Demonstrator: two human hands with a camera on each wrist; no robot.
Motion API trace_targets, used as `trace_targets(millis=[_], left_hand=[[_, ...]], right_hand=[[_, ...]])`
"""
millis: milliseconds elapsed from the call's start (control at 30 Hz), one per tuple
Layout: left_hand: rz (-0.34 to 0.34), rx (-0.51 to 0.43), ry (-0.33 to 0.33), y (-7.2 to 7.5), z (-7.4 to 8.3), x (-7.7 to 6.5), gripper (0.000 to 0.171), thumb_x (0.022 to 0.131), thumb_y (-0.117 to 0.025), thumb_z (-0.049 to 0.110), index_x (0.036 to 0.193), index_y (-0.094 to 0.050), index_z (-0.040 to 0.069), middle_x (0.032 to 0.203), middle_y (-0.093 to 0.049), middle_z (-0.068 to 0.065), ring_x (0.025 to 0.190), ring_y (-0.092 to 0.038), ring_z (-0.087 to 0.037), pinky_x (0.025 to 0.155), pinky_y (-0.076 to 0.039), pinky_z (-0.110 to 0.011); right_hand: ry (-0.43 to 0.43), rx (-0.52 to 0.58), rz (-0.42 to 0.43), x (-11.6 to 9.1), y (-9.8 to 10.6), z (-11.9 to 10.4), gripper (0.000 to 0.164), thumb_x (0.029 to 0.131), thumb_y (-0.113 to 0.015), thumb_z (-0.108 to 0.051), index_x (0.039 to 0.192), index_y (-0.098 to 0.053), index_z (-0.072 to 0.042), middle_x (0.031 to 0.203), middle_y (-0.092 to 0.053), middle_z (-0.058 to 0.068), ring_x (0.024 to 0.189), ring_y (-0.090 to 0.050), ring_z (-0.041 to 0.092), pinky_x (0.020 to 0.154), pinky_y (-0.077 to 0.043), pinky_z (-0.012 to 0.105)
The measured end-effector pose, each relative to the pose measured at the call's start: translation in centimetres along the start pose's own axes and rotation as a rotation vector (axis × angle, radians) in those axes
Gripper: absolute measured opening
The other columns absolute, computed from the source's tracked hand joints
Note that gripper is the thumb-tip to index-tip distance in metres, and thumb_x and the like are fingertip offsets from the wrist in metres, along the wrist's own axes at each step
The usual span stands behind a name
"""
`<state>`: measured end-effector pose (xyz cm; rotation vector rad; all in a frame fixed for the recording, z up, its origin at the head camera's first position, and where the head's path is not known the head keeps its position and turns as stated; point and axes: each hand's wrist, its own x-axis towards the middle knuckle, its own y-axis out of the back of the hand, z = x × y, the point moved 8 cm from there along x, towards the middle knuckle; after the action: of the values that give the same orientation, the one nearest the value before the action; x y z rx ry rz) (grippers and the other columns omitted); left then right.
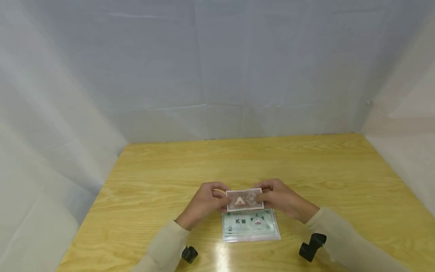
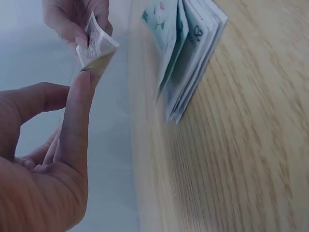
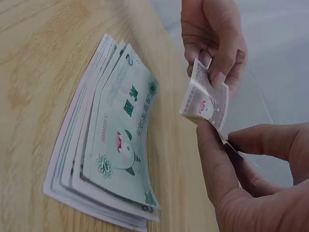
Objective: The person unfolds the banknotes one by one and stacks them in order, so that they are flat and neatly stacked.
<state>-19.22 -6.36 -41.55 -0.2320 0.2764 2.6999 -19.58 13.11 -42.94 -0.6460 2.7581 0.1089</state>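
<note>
A small greyish-brown toy banknote (image 1: 244, 204) with a cartoon figure and a pale border is held up between both hands. My left hand (image 1: 206, 199) pinches its left end between thumb and fingers. At the other end, my right hand (image 1: 281, 199) pinches it the same way. In the right wrist view the note (image 3: 206, 99) looks slightly bent. Just below it on the table lies a stack of larger toy banknotes (image 3: 118, 140), a green one marked 2 on top. Neither hand touches this stack in the wrist views.
The light wooden table (image 1: 163, 170) extends around the notes. Pale sheets hang behind the table (image 1: 238, 75) and along both sides. A black device (image 1: 312, 247) is strapped at the right wrist, another (image 1: 189, 254) at the left.
</note>
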Motion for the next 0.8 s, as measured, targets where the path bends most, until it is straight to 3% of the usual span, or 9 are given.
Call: trace_targets(millis=[200,300,533,800], left_hand=[[-0.046,0.138,-0.002,-0.5,-0.3,-0.5,0.028,0.092,-0.071,0.003,0.117,-0.064,-0.005,0.080,-0.073,-0.011,0.070,-0.072,-0.031,0.066,-0.065,-0.042],[-0.073,0.211,-0.004,-1.0,-0.6,-0.6,0.025,0.091,-0.074,0.006,0.113,-0.067,-0.004,0.075,-0.072,-0.008,0.067,-0.072,-0.031,0.062,-0.064,-0.041],[-0.057,0.426,-0.013,-1.9,-1.3,-0.9,0.022,0.087,-0.080,0.009,0.104,-0.071,0.000,0.065,-0.069,-0.002,0.057,-0.068,-0.022,0.054,-0.058,-0.031],[-0.015,0.603,-0.060,-2.6,-1.3,-1.0,0.020,0.081,-0.084,0.010,0.094,-0.074,0.000,0.059,-0.064,0.005,0.048,-0.060,-0.010,0.045,-0.051,-0.024]], right_hand=[[-0.023,-0.183,0.077,-0.8,1.1,0.9,0.023,0.089,-0.077,-0.008,0.105,-0.066,0.004,0.085,-0.063,0.010,0.078,-0.065,0.021,0.070,-0.063,0.039],[-0.009,-0.251,0.077,-1.0,1.2,1.2,0.020,0.084,-0.081,-0.006,0.094,-0.067,0.003,0.076,-0.063,0.009,0.068,-0.064,0.020,0.062,-0.063,0.038],[0.040,-0.396,0.011,-1.0,-0.1,1.8,0.018,0.081,-0.082,-0.001,0.088,-0.066,0.001,0.065,-0.061,0.007,0.053,-0.063,0.019,0.051,-0.061,0.037],[0.050,-0.638,0.069,-1.2,-0.4,2.0,0.028,0.075,-0.089,-0.007,0.089,-0.064,-0.006,0.067,-0.056,0.003,0.055,-0.055,0.015,0.049,-0.052,0.030]])
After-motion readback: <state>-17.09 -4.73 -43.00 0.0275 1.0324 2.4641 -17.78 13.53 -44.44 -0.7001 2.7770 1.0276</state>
